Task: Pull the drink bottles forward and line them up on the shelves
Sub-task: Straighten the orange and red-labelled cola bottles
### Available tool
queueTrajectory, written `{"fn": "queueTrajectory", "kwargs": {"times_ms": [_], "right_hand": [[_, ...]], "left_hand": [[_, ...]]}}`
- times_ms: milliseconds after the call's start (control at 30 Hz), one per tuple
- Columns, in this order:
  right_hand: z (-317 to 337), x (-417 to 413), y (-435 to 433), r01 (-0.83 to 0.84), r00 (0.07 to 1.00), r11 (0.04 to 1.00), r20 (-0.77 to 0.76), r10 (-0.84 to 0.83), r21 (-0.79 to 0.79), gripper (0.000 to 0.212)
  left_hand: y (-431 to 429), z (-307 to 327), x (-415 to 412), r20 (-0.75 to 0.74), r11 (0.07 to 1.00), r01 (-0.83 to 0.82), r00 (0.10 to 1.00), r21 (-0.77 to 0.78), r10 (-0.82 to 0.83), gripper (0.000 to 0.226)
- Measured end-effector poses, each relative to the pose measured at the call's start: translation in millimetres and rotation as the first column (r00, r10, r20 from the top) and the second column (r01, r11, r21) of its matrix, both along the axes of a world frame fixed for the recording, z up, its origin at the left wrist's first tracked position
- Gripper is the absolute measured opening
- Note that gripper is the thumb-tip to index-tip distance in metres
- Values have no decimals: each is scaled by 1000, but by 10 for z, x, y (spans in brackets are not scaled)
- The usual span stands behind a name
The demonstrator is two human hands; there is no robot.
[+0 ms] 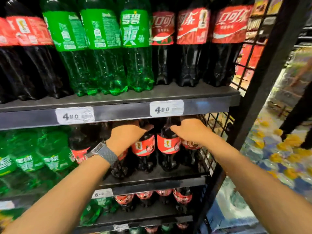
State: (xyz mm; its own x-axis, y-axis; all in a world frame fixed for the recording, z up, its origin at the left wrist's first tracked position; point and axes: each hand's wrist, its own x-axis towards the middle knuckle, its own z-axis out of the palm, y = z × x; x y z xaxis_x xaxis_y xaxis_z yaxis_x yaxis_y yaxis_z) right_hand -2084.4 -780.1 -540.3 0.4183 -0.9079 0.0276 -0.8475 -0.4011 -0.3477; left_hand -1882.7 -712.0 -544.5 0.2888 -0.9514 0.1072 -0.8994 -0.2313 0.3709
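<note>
Both my hands reach into the middle shelf (152, 179), under the price rail. My left hand (126, 135), with a grey watch on its wrist, grips the neck of a dark cola bottle with a red label (143, 146). My right hand (190, 130) grips the shoulder of the neighbouring cola bottle (168, 145). Another cola bottle (190, 146) stands further right, partly hidden behind my right wrist. Green soda bottles (33, 156) fill the left of this shelf.
The upper shelf (118, 98) carries large cola bottles (192, 48) and green soda bottles (103, 51). Smaller bottles (148, 198) sit on the lower shelf. A black wire side panel (217, 125) closes the rack on the right. A person (300, 105) stands in the aisle.
</note>
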Motion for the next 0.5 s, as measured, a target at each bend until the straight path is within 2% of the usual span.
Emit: {"fn": "queueTrajectory", "kwargs": {"times_ms": [67, 167, 300, 400, 500], "right_hand": [[23, -2, -41, -21, 999, 999, -37, 23, 37, 53], [10, 9, -70, -27, 999, 999, -42, 29, 41, 49], [34, 53, -46, -19, 999, 999, 33, 19, 26, 64], [113, 57, -66, -37, 998, 997, -54, 40, 66, 69], [94, 59, -87, -21, 995, 999, -98, 24, 33, 67]], "left_hand": [[-19, 14, 3, -29, 1000, -9, 1000, 19, 9, 71], [-64, 77, 80, -147, 995, 101, 984, -15, -103, 62], [-87, 106, 165, -244, 981, 167, 960, 101, -139, 59], [-96, 81, 174, -315, 975, 221, 926, -2, -210, 59], [-100, 51, 192, -258, 976, 188, 943, -106, -210, 57]]}}
